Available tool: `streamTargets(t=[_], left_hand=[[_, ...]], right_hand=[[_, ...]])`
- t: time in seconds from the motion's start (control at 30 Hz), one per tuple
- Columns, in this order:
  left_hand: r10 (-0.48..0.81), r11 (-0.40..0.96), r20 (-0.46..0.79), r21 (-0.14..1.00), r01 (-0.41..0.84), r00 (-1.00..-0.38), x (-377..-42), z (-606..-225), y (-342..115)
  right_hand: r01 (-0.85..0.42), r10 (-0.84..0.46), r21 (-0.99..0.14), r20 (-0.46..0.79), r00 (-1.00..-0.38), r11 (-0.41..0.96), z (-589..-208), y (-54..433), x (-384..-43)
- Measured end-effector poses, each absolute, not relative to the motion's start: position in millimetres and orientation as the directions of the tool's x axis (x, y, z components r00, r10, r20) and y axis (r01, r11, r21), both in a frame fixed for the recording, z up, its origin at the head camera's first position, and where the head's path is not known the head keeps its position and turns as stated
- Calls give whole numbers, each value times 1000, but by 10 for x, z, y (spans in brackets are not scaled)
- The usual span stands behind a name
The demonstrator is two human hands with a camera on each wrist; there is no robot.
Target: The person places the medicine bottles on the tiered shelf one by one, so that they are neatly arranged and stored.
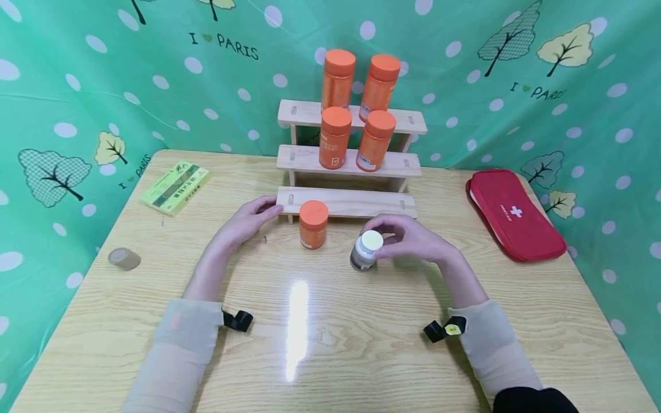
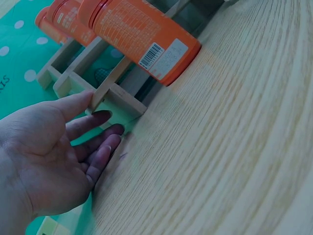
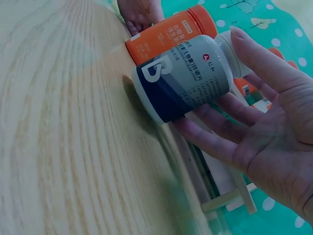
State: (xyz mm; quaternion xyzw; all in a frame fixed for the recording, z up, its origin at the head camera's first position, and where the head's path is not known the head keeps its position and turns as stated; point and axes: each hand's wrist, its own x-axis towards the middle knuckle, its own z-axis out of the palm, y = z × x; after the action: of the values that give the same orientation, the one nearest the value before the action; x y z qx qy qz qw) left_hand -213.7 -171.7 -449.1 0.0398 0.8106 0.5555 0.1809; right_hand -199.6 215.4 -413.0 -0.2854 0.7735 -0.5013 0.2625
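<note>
A white pill bottle (image 3: pixel 188 78) with a dark blue lower label is between the thumb and fingers of my right hand (image 1: pixel 413 238). In the head view the bottle stands near the table, just right of a short orange bottle (image 1: pixel 312 225). My left hand (image 1: pixel 250 218) holds the left end of the lowest step of a wooden tiered rack (image 1: pixel 346 202). In the left wrist view its thumb lies on the board's end, with the fingers loosely bent beside it. Two orange bottles (image 1: pixel 334 137) stand on the middle step, and two taller-placed orange bottles (image 1: pixel 381 86) on the top one.
On the right lies a red first-aid pouch (image 1: pixel 516 215). A green-yellow box (image 1: pixel 175 187) lies at the back left, with a small greyish cylinder (image 1: pixel 124 258) in front of it. A green patterned cloth (image 1: pixel 206 86) hangs behind the table.
</note>
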Motion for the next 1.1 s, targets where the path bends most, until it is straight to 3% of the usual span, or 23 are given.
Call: streamTargets(t=[0.37, 0.6, 1.1], left_hand=[[262, 384, -257, 912, -144, -930, -2146, -4509, -1710], [265, 387, -257, 911, -142, -929, -2139, -4498, -1723], [277, 368, -230, 922, -118, -933, -2141, -4518, -1739]], right_hand=[[-237, -565, -909, 2, -825, 343, -3913, 2178, -2054], [-212, -424, -905, 40, -905, 368, -3797, 2127, -2123], [-186, -248, -904, 93, -964, 386, -3759, 1940, -2286]])
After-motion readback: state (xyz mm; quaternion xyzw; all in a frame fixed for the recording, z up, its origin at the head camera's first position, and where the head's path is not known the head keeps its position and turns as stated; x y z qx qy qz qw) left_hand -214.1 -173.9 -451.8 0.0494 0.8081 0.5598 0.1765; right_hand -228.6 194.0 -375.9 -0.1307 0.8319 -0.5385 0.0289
